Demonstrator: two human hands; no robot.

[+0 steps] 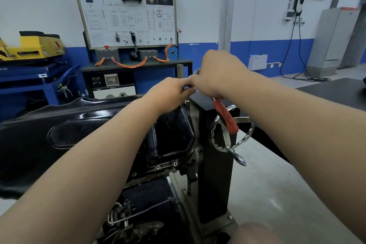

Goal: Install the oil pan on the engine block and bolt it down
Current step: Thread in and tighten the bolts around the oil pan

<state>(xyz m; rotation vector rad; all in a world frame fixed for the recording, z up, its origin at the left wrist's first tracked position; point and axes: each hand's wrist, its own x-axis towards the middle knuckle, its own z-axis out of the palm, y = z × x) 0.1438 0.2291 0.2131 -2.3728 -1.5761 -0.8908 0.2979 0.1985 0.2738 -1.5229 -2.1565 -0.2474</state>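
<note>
A glossy black oil pan (79, 125) lies on top of the engine block (150, 200), which is mounted on a stand. Bolt heads (158, 167) show along the pan's near flange. My right hand (217, 73) grips a ratchet wrench whose red handle (226, 117) points down toward me; its metal head shows just above my knuckles. My left hand (170, 93) meets the right at the pan's far right end, its fingertips pinching something small by the wrench head; what it is stays hidden.
The stand's black column (213, 174) with a chrome handwheel (231, 130) stands right of the pan. A training board (124, 10) on a dark bench stands behind. A blue cart with yellow equipment (31, 47) is at left. Grey floor lies at right.
</note>
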